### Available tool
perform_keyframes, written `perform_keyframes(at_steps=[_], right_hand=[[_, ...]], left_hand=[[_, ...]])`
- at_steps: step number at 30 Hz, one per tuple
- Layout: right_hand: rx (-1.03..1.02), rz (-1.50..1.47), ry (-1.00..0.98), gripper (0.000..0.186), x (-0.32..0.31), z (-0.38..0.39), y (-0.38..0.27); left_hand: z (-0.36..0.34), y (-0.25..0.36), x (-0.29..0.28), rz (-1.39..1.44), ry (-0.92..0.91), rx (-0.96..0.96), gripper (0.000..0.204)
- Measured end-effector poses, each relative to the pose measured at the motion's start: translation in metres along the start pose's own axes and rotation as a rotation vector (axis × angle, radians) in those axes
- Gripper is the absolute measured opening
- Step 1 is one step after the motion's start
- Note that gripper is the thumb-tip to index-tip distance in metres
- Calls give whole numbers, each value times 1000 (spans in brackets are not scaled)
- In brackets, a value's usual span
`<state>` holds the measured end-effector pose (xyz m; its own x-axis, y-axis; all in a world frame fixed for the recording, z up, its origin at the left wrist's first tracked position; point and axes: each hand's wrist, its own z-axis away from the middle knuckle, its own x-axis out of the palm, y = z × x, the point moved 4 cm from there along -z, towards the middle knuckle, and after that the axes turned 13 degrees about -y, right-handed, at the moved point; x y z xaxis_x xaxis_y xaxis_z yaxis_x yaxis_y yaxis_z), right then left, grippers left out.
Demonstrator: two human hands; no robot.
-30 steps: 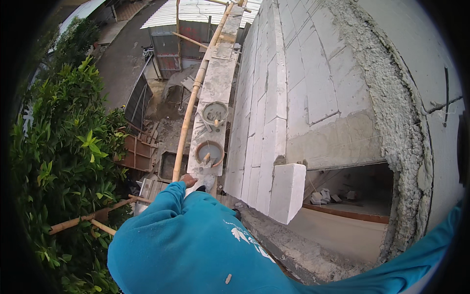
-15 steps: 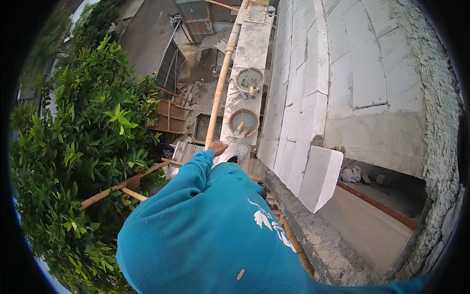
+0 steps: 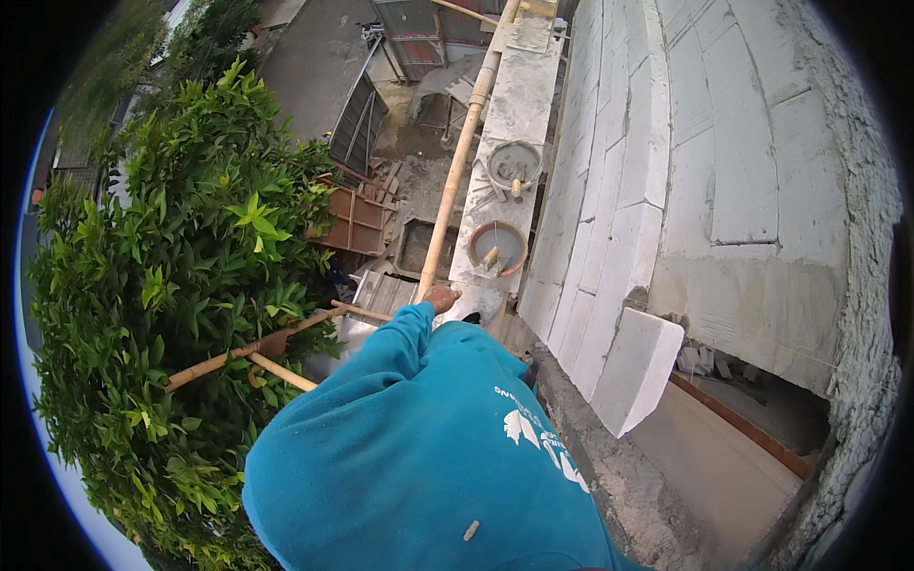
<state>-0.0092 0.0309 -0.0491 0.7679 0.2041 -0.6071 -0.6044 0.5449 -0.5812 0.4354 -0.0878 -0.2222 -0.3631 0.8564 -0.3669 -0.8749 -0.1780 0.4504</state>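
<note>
Head: the left hand (image 3: 441, 299) (bare) is beside a bamboo pole (image 3: 452, 191).

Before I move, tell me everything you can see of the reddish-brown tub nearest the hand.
The reddish-brown tub is round and open-topped; whether plastic or clay, I cannot tell. It stands on the pale, grey-stained plank, just beyond the left hand and apart from it. Grey material, perhaps mortar, lies inside. A tool's tan handle shows toward the tub's near left side; the tool's other end is unclear.
</note>
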Motion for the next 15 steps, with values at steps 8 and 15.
perform_keyframes(at_steps=[8, 15], right_hand=[[16, -105, -124, 47, 57, -10, -12], [31, -139, -113, 46, 70, -16, -13]], left_hand=[[-19, -59, 14, 112, 78, -54, 60], [6, -38, 0, 220, 127, -37, 57]])
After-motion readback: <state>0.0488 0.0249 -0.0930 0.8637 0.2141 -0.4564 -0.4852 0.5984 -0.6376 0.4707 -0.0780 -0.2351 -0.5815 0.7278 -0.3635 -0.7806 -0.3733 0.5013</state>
